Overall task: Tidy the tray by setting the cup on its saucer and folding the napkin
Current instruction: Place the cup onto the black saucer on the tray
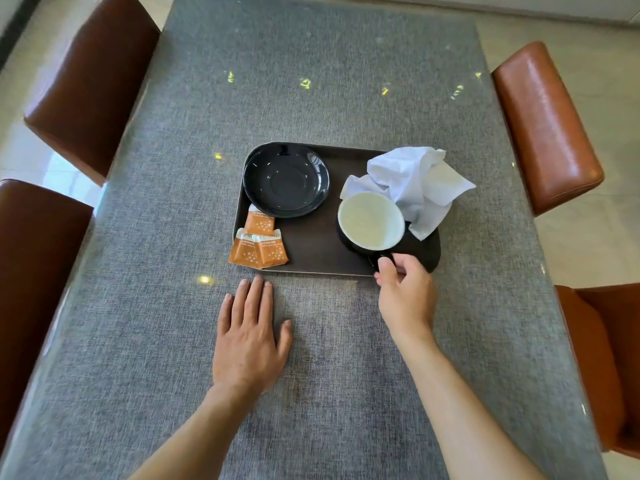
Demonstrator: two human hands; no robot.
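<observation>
- Nearest the wearer, the left hand (250, 336) lay flat and spread on the grey table (329, 81), palm down, holding nothing, its fingertips just short of the near rim of the tray (311, 247).
- The right hand (405, 289) reached over the tray's near right corner; its grip was pinched round the dark handle of the cup (371, 220), thumb and forefinger closed on it. Whether the cup was lifted clear of the tray yet could not be told.
- The cup, dark outside and pale inside, sat on the right half of the tray, just beyond the right hand, mouth up and tipped a little toward the camera, handle pointing back toward the wearer.
- The relation that mattered: the saucer (286, 180) lay to the left of the cup and slightly farther off, in the tray's far left corner, bare and apart from the cup. The carry would likely run leftward and away, and the right hand was the nearer to the cup.
- The napkin (412, 181), white and crumpled, was heaped just behind and to the right of the cup, touching it, one corner hanging past the tray's right edge; not yet folded.
- Counted: one tray, one cup, one saucer, one napkin, three orange sachets (258, 245) at the tray's near left, four brown chairs (547, 123) about the table.
</observation>
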